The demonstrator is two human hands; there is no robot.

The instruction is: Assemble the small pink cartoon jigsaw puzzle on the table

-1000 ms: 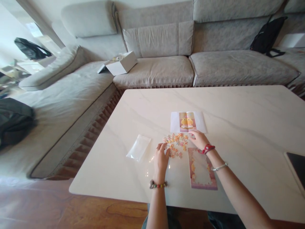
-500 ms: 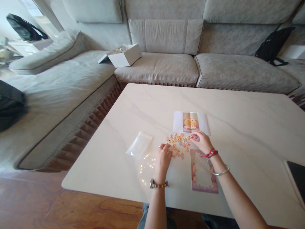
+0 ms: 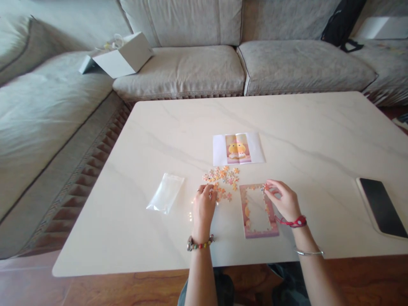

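Observation:
My right hand (image 3: 284,200) pinches a small reddish jigsaw piece (image 3: 266,186) at the top right corner of the partly assembled puzzle (image 3: 262,233). Its pink border is joined round a bare middle. At the left edge of the loose jigsaw pieces (image 3: 224,174) is my left hand (image 3: 204,208), its fingers curled together; whatever lies between them is too small to make out. Beyond the pile lies a creased reference sheet (image 3: 238,148), printed with a yellow cartoon figure.
A clear plastic bag (image 3: 166,193) lies left of my left hand on the marbled white table (image 3: 134,148). Toward the right edge is a dark-screened phone or tablet (image 3: 382,206). Behind the table stands a grey sofa (image 3: 191,70) with a white box (image 3: 126,55) and a black bag (image 3: 341,23).
My right hand has moved from the loose pieces to the puzzle's top right corner, carrying a piece. My left hand stays by the pile. The view has turned right and downward.

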